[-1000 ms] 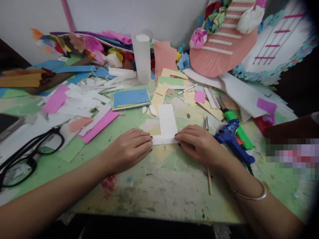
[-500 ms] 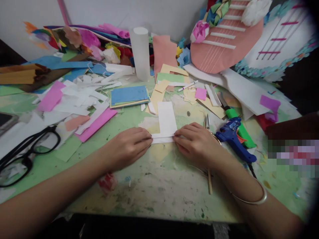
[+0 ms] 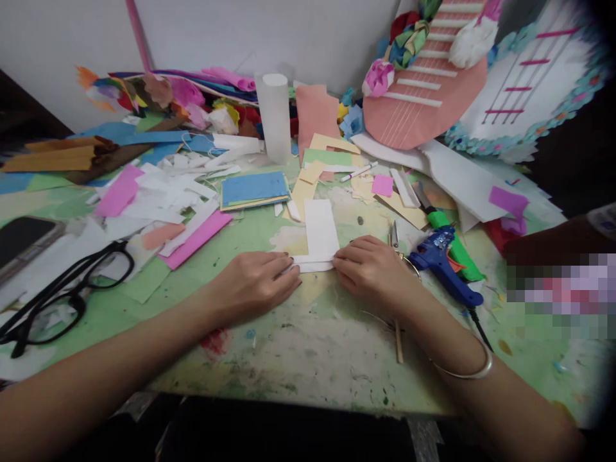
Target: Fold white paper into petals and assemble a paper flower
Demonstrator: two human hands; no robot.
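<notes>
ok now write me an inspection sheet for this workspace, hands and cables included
Surface: green table, stained with paint.
Job's things: white paper strip lying crosswise at the near end of a white paper piece.
Clutter: paper scraps, black-framed glasses and a blue-topped stack to the left; blue glue gun to the right.
Left hand: fingertips at the strip's left end; grip unclear.
Right hand: fingertips at its right end; grip unclear.
Cables: black cable from the glue gun's handle; far end hidden.
Surroundings: pale wall, pink guitar-shaped craft at back right.
</notes>
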